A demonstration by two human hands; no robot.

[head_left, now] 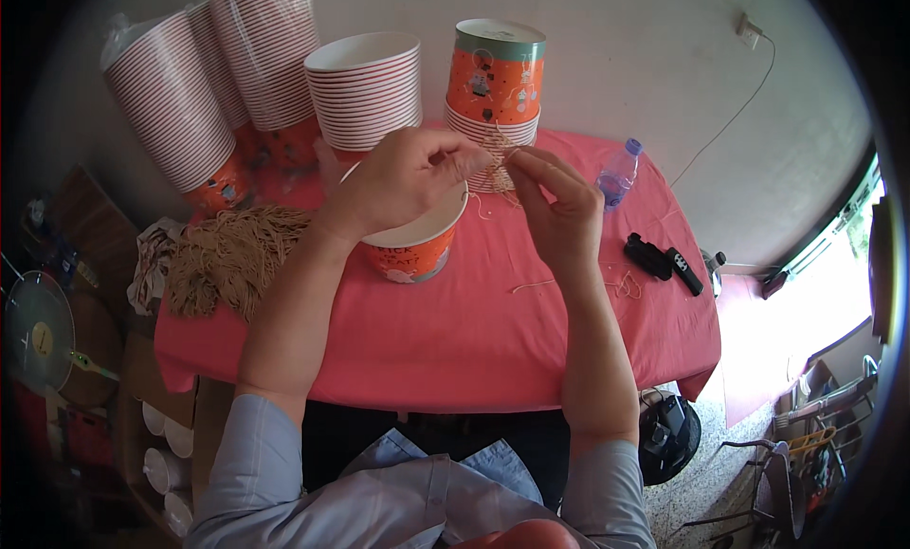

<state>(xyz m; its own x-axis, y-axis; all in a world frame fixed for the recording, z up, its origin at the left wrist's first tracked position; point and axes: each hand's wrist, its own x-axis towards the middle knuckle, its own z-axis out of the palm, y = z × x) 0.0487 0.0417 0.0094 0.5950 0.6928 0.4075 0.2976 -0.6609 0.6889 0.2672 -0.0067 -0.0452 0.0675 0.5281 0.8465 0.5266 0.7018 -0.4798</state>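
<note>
My left hand [403, 179] and my right hand [559, 203] meet above the red-covered table [474, 331], fingertips pinched together on a thin piece of tan string [502, 160]. Under my left hand stands an orange and white paper bucket [417, 250], its open top partly hidden by the hand. A heap of tan string [232, 255] lies at the table's left end. Loose bits of string [621, 285] lie on the cloth to the right of my right hand.
Stacks of striped paper buckets [365, 89] stand and lean along the table's back, one stack [495, 75] topped by a lidded orange bucket. A plastic bottle [618, 174] and a black device [662, 261] sit at the right. A folding chair [787, 464] stands on the floor.
</note>
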